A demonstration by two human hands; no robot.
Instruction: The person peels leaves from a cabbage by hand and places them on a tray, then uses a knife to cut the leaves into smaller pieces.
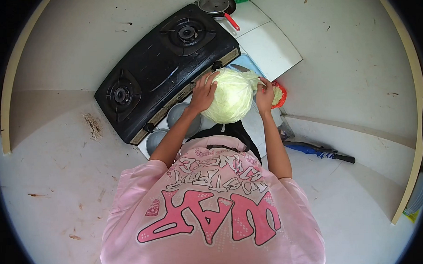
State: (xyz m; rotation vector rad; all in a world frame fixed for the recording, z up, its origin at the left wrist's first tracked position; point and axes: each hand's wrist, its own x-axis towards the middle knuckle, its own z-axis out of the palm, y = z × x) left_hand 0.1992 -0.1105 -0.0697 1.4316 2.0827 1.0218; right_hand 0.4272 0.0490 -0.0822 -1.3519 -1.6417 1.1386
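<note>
A large pale green cabbage [230,98] is held up between my two hands, in front of my waist. My left hand [203,92] grips its left side, fingers curved over the upper edge. On the other side my right hand [265,95] pinches a cabbage leaf [255,80] that sticks out from the head, partly loose. Behind the cabbage lies a blue cutting board [249,61] with a knife [239,67] on it, both partly hidden. Just right of my right hand stands a red container [283,100] with pale green pieces in it.
A black two-burner stove [157,54] fills the left of the counter. Two grey metal bowls or pots [176,118] sit in front of it. A strainer [213,5] with a red handle lies at the back. A blue umbrella [310,149] rests at the lower right.
</note>
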